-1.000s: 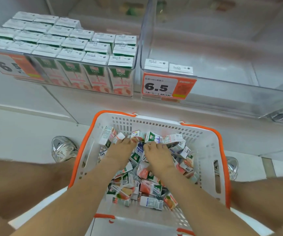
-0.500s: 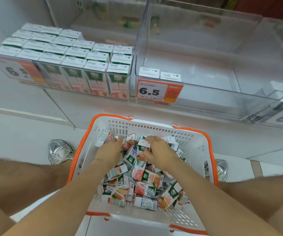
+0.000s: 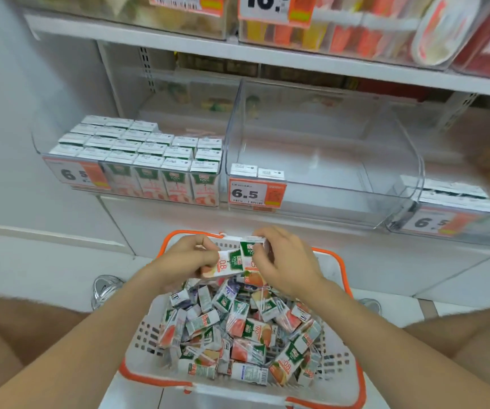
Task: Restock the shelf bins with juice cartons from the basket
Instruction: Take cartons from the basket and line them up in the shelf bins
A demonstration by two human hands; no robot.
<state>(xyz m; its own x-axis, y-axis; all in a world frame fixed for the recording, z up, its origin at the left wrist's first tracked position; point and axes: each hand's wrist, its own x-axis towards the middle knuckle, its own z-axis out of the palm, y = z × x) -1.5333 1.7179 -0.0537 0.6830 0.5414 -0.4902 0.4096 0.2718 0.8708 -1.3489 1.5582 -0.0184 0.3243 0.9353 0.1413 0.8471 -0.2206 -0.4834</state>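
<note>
A person's left hand (image 3: 183,261) and right hand (image 3: 289,261), fingers curled, gripped juice cartons (image 3: 232,261) just above the basket (image 3: 335,367); a clear shelf bin (image 3: 326,202) stood beyond them.

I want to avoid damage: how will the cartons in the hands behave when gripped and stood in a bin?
Probably stiff: the cartons keep sharp box edges while the left hand and right hand grip them. Likely light, being small beside the hands. Upright they may tip: tall and narrow, like the rows in the left bin.
</note>
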